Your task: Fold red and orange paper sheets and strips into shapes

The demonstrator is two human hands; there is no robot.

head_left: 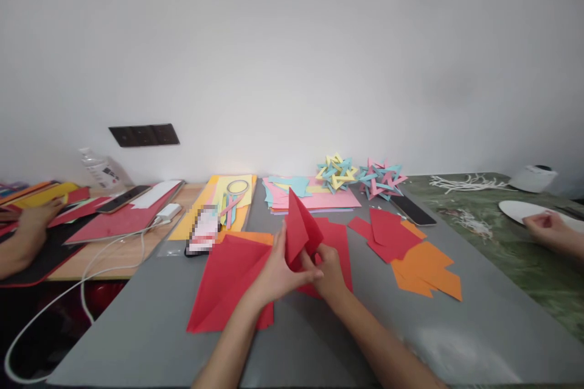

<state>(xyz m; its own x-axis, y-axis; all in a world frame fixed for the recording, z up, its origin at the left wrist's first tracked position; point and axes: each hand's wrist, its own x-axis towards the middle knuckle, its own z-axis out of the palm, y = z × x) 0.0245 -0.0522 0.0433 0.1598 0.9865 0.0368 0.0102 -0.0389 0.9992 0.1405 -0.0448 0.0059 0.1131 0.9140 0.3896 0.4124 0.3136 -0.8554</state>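
Between my two hands a folded red paper (298, 228) stands raised above the grey table, its tip pointing up. My left hand (280, 270) grips it from the left side, thumb reaching across its lower edge. My right hand (329, 270) pinches it low on the right, with fingertips partly hidden by the folds. To the left lies a red paper sheet (230, 282) with creases, on other sheets. More red sheets (340, 249) lie behind and under my right hand.
Orange paper pieces (426, 267) and red pieces (390, 234) lie at the right. Behind are paper star models (337, 173), stacked coloured paper (337, 194), a tape roll (238, 186) and phones (204, 231). Co-workers' hands (554, 231) show at both sides. A white cable (41, 304) hangs left.
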